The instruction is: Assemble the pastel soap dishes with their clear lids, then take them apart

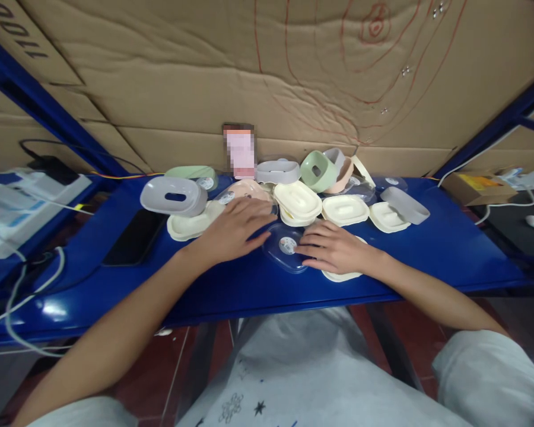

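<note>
A clear plastic lid with a round label lies on the blue table between my hands. My left hand is open, palm down, its fingers stretched over a pink dish and its thumb at the lid's left edge. My right hand lies open at the lid's right side, fingertips on or just above it. Under that hand sits a cream tray, mostly hidden. Behind are stacked cream trays, another cream tray and a grey container with a slot.
Green container, grey containers and clear lids crowd the table's back. A phone leans on the cardboard wall. A black phone-like slab lies left. Cables hang at the left edge; a cardboard box stands right.
</note>
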Available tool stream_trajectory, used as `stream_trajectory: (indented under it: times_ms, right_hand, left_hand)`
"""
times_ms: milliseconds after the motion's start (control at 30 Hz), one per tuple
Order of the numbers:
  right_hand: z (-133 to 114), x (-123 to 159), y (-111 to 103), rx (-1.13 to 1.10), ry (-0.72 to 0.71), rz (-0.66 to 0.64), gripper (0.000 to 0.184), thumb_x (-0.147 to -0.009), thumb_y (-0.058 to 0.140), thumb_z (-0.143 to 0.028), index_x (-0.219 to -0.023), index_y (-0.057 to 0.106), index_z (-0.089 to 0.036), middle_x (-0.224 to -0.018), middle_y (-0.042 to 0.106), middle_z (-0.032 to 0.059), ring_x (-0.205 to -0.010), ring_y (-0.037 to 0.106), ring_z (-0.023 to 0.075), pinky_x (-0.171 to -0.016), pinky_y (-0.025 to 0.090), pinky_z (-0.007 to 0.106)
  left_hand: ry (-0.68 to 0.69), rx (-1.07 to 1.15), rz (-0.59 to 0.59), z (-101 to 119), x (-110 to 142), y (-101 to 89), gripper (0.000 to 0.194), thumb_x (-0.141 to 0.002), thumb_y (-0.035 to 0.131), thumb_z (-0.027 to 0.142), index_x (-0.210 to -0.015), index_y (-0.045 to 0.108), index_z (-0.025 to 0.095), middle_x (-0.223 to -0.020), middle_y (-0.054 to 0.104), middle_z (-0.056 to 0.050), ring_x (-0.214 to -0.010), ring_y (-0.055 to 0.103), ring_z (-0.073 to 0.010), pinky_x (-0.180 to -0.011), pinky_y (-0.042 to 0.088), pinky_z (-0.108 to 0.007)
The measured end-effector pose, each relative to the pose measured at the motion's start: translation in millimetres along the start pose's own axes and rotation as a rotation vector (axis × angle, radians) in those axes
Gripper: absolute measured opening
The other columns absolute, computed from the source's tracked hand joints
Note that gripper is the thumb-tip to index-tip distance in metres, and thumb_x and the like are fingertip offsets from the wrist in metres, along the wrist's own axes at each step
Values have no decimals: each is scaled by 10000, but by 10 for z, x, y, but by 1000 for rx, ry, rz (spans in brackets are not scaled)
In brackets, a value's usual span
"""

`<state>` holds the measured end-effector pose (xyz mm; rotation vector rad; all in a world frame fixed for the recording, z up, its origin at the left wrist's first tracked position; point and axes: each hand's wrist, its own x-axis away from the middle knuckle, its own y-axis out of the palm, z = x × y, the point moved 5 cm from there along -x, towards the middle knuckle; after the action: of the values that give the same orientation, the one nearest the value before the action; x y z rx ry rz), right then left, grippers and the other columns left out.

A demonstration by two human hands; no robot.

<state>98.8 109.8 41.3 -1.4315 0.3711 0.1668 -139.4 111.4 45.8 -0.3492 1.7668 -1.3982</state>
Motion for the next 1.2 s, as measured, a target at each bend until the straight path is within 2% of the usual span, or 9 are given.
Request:
stream_trajectory:
  times_ms: [133, 333, 533, 667, 767, 867, 967, 1100, 1200]
  right_hand:
    - [-27, 3, -99, -51, -27, 91, 269, -1078, 590, -324, -1243, 742, -174, -1193, 786, 85, -1184, 666, 259, -1024, 489, 428]
    - [330, 119, -155, 21, 235, 68, 259, -1095, 547, -306, -1169, 769, -194, -1028, 788, 90, -977, 689, 240, -901, 476, 397]
    - [548, 235, -181, 6, 337, -27, 303, -1109, 505, -298, -1233, 762, -196, -950, 771, 82, -895, 676, 230, -872, 450, 381]
    - [595, 269, -176, 112, 357, -46, 288, -1057, 627, -377, -1218, 762, -181, -1146, 757, 135, -1093, 656, 297, -971, 424, 444]
    - [627, 290, -116, 180, 357, -77, 268, -1020, 688, -366, -1188, 766, -172, -1300, 719, 169, -1239, 608, 353, -1063, 364, 518]
    - [620, 287, -140, 92, 345, -43, 215, -1059, 636, -347, -1165, 763, -210, -1232, 769, 112, -1178, 663, 303, -1132, 291, 553]
    - [549, 244, -273, -32, 339, 39, 226, -1087, 598, -401, -1135, 748, -239, -1172, 799, 62, -1127, 704, 256, -1173, 258, 542]
    - [428, 161, -448, -188, 312, 99, 229, -1095, 579, -407, -1125, 719, -229, -1125, 801, 66, -1076, 719, 240, -1117, 393, 469]
    - [393, 172, -532, -280, 341, 85, 232, -1099, 560, -399, -1111, 713, -225, -1011, 791, 66, -948, 719, 229, -934, 516, 386]
  left_hand:
    - [105, 144, -77, 319, 10, 64, 421, -1059, 571, 414, -1431, 633, 226, -1535, 612, -122, -1428, 548, -310, -1239, 372, -535]
    - [124, 264, -227, 484, 55, 129, 594, -982, 672, 584, -1450, 615, 223, -1527, 614, -142, -1396, 579, -335, -1222, 394, -555]
    - [125, 181, -119, 414, 18, 38, 258, -1012, 571, 202, -1236, 698, 192, -1421, 672, -133, -1324, 628, -294, -1185, 450, -515]
    - [133, 96, -102, 369, 16, 47, 256, -1019, 523, 142, -1202, 698, 176, -1392, 683, -130, -1313, 632, -289, -1176, 459, -496]
    - [121, 146, -119, 374, 29, 52, 245, -1044, 572, 263, -1241, 695, 185, -1405, 677, -129, -1313, 632, -294, -1183, 448, -500]
    - [99, 228, -187, 383, 53, 71, 467, -971, 721, 491, -1344, 661, 217, -1487, 626, -131, -1367, 594, -329, -1192, 431, -522]
    - [94, 204, -258, 369, 72, 96, 527, -944, 763, 484, -1390, 626, 239, -1531, 586, -127, -1394, 569, -331, -1196, 419, -508]
    - [112, 138, -241, 451, 44, 52, 392, -976, 707, 343, -1335, 643, 199, -1461, 615, -147, -1350, 582, -339, -1185, 419, -523]
    - [184, 147, -173, 744, 0, 4, 356, -1003, 613, 243, -1353, 632, 184, -1432, 634, -151, -1322, 592, -320, -1158, 442, -508]
